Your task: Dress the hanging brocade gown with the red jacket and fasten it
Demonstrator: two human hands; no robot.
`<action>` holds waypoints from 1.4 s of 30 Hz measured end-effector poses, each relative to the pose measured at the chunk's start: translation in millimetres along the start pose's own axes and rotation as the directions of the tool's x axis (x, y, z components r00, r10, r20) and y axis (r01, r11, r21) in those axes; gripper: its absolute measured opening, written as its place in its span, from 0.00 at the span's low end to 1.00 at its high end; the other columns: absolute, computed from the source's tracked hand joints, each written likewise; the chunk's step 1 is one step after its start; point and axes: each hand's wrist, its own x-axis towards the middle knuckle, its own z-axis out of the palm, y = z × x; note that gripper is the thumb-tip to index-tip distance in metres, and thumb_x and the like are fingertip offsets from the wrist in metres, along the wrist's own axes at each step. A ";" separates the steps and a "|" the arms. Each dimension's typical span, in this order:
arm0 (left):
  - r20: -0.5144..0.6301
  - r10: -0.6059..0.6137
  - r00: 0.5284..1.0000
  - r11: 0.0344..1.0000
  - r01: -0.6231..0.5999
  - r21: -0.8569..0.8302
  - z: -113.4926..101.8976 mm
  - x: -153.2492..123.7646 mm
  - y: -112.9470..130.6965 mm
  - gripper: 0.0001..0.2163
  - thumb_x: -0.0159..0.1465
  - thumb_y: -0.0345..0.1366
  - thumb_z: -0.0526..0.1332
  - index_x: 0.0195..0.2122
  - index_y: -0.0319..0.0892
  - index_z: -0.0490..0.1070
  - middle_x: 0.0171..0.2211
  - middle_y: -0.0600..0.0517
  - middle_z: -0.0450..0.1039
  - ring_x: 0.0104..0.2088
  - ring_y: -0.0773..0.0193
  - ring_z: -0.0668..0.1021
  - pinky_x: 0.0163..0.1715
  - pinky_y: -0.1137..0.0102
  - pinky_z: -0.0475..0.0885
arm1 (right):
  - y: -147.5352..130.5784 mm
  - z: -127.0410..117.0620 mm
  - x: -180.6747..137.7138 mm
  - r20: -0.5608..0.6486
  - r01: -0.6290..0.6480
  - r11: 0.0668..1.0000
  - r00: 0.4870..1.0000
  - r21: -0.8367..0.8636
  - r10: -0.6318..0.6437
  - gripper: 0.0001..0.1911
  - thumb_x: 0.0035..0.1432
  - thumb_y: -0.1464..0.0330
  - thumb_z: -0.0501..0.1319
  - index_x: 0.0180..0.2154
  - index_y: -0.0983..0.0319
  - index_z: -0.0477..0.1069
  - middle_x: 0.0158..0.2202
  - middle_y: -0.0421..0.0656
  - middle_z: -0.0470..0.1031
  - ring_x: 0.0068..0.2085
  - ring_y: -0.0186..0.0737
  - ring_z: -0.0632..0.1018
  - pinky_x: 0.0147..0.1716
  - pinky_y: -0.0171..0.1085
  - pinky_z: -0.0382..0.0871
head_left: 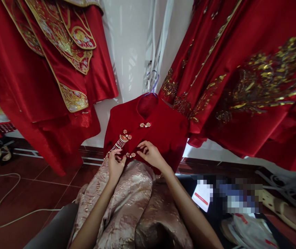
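A red jacket [163, 128] with a stand collar hangs on a thin purple hanger [155, 85] in front of me. One flower clasp [145, 125] of pearls sits below the collar, and a second flower clasp [130, 155] lies lower down. To the left is a fan-shaped brooch [124, 138] with beaded tassels. My left hand [116, 165] is at the tassel ends, thumb and forefinger curved with a gap between them. Right of the lower clasp, my right hand [151, 155] rests over the jacket front, its fingers bent and apart. Pink brocade fabric [134, 186] is bunched beneath my hands.
Red embroidered garments [82, 62] hang at left, and a red sequined gown [254, 86] at right. A lit phone screen [202, 195] is at lower right, beside a clear plastic bag [254, 230]. A pale cable [3, 199] curves across the tiled floor.
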 end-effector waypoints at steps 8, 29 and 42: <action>0.251 0.092 0.964 0.990 -0.115 0.082 -1.3 -7.4 14.2 0.08 0.57 0.39 0.62 0.36 0.42 0.72 0.33 0.51 0.72 0.33 0.65 0.74 0.35 0.70 0.70 | 1.9 7.7 1.6 -0.049 -0.111 0.990 0.992 0.087 0.116 0.07 0.53 0.68 0.59 0.35 0.62 0.70 0.30 0.42 0.75 0.31 0.33 0.75 0.30 0.32 0.69; 0.226 -0.158 0.961 0.951 0.209 -0.226 4.7 -5.9 8.8 0.13 0.48 0.43 0.69 0.27 0.39 0.73 0.26 0.50 0.76 0.27 0.65 0.77 0.29 0.71 0.73 | 12.7 28.3 -1.1 0.136 -0.134 0.976 0.984 0.170 0.111 0.07 0.49 0.70 0.63 0.33 0.63 0.72 0.30 0.42 0.77 0.31 0.34 0.77 0.33 0.33 0.72; 0.240 -0.278 0.930 0.820 0.360 -0.446 12.8 32.1 21.3 0.16 0.51 0.46 0.66 0.32 0.37 0.73 0.28 0.51 0.75 0.26 0.67 0.76 0.30 0.71 0.74 | 9.5 5.7 0.0 0.300 -0.237 0.918 0.944 0.319 0.139 0.09 0.44 0.70 0.65 0.32 0.64 0.72 0.29 0.41 0.76 0.32 0.34 0.76 0.36 0.34 0.71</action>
